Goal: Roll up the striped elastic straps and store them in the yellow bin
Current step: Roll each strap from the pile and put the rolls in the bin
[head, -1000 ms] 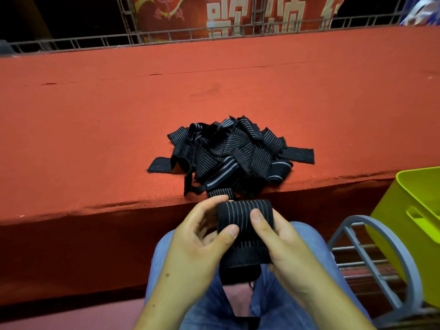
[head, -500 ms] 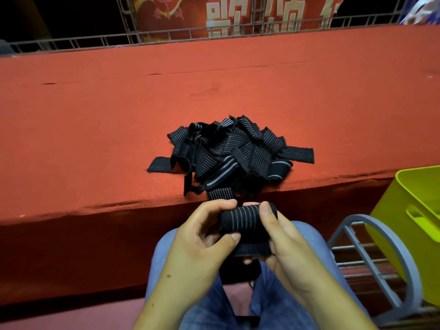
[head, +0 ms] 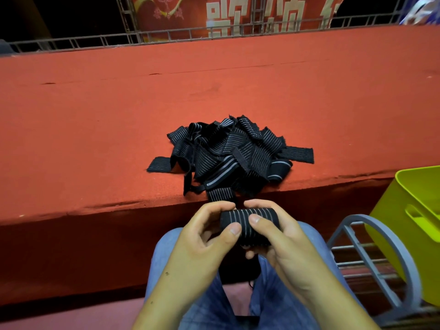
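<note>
A rolled black strap with thin white stripes (head: 250, 216) sits between both hands above my lap. My left hand (head: 204, 239) grips its left end, thumb pressed on the front. My right hand (head: 278, 239) curls round its right end, thumb on top of the roll. A short dark tail of the strap hangs below the roll. A loose pile of black striped straps (head: 233, 156) lies on the red carpeted ledge just beyond my hands. The yellow bin (head: 409, 210) stands at the right edge, its inside mostly out of view.
The red ledge (head: 95, 139) stretches wide to both sides of the pile, with its front edge just ahead of my hands. A grey metal rack (head: 371, 253) stands under the bin at the right. My knees in blue jeans (head: 273, 296) are below.
The flat hanging length of strap has been wound up into a tight roll, and only a short tail hangs now. Both hands rose slightly toward the ledge.
</note>
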Available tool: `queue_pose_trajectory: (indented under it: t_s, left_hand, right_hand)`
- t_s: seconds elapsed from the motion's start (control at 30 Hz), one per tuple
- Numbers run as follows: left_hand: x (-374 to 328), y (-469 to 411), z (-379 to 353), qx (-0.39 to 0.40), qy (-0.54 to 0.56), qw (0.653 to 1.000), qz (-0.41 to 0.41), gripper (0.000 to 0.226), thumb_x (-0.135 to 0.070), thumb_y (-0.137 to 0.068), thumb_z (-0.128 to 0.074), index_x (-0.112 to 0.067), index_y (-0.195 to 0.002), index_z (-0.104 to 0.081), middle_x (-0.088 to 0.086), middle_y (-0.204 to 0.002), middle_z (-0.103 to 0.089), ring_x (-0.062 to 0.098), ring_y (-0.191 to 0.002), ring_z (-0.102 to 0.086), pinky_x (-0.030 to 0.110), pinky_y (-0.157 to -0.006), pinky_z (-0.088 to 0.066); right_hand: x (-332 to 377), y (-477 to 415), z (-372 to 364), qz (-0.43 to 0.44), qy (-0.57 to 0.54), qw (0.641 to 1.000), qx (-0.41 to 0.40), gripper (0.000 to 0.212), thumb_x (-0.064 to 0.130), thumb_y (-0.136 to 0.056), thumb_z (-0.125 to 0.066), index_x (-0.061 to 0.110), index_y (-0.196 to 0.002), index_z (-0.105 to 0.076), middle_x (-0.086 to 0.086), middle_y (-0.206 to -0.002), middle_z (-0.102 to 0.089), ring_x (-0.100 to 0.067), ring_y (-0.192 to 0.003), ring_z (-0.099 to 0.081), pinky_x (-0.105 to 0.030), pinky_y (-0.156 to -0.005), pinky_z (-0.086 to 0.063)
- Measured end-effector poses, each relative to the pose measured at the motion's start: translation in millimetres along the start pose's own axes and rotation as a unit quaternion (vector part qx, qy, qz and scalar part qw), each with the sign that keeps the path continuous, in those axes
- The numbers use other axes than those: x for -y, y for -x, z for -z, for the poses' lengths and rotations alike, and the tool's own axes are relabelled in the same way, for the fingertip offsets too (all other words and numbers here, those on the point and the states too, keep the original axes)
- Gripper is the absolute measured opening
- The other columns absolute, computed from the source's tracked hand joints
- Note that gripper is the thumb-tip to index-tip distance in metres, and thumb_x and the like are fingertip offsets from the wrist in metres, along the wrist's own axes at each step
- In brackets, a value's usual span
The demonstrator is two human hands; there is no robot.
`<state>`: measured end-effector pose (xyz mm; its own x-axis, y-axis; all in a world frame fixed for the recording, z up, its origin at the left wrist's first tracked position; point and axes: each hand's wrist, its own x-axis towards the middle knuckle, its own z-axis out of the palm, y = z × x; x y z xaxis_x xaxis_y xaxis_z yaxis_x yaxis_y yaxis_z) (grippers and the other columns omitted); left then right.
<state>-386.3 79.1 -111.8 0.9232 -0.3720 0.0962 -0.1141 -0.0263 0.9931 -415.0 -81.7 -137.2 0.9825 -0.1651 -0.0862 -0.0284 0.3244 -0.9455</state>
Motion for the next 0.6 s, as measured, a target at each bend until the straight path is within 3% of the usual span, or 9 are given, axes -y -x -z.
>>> queue_pose_trajectory:
  t_s: [0.17,0.23,0.4,0.5,0.6]
  left_hand:
    - [3.9,-2.4,2.1,-0.002,0.001,0.999,0.033,0.029,-0.014,-0.095,-0.068,-0.024,-0.123,-0.067,-0.017,-0.11,-0.075,0.0,-0.104,-0.07,0.011,-0.082,-0.053]
    - [5.6,-3.3,2.4,-0.001,0.012,0.999,0.051,0.031,-0.017,-0.095,-0.069,-0.027,-0.124,-0.066,-0.01,-0.11,-0.076,0.01,-0.104,-0.072,0.017,-0.083,-0.056]
    - [6.3,-3.6,2.1,-0.006,0.033,0.998,0.061,0.037,-0.005,-0.092,-0.072,-0.025,-0.123,-0.067,-0.006,-0.103,-0.079,0.014,-0.099,-0.075,0.015,-0.077,-0.056]
    - [8.3,-3.5,1.2,-0.01,0.02,0.998,0.05,0.04,-0.001,-0.091,-0.073,-0.027,-0.121,-0.068,-0.008,-0.105,-0.078,0.013,-0.1,-0.075,0.017,-0.08,-0.056]
    - [9.5,-5.0,-0.5,-0.009,0.025,0.999,0.045,0.038,-0.005,-0.092,-0.074,-0.028,-0.122,-0.068,-0.007,-0.105,-0.078,0.014,-0.1,-0.075,0.018,-0.081,-0.057]
  right_hand:
    - [-0.9,-0.6,1.5,0.006,0.02,1.0,0.005,0.042,0.039,-0.071,-0.078,0.033,-0.112,-0.075,-0.012,-0.105,-0.078,-0.025,-0.092,-0.073,-0.037,-0.075,-0.056]
    - [-1.1,-0.9,1.7,0.016,0.042,0.999,0.005,0.037,0.029,-0.077,-0.077,0.035,-0.114,-0.075,-0.011,-0.104,-0.078,-0.024,-0.093,-0.073,-0.037,-0.079,-0.058]
    - [1.2,0.7,2.7,0.034,0.072,0.997,0.01,0.032,0.011,-0.092,-0.079,0.036,-0.113,-0.075,-0.009,-0.1,-0.078,-0.02,-0.088,-0.073,-0.033,-0.079,-0.061]
    - [4.3,2.3,3.2,0.06,0.084,0.995,0.009,0.025,0.025,-0.087,-0.078,0.035,-0.11,-0.076,-0.006,-0.097,-0.077,-0.016,-0.086,-0.072,-0.028,-0.076,-0.06]
    - [5.4,0.7,5.7,0.094,0.123,0.988,-0.006,0.023,0.014,-0.091,-0.078,0.03,-0.107,-0.078,0.0,-0.091,-0.077,-0.01,-0.079,-0.071,-0.023,-0.073,-0.057]
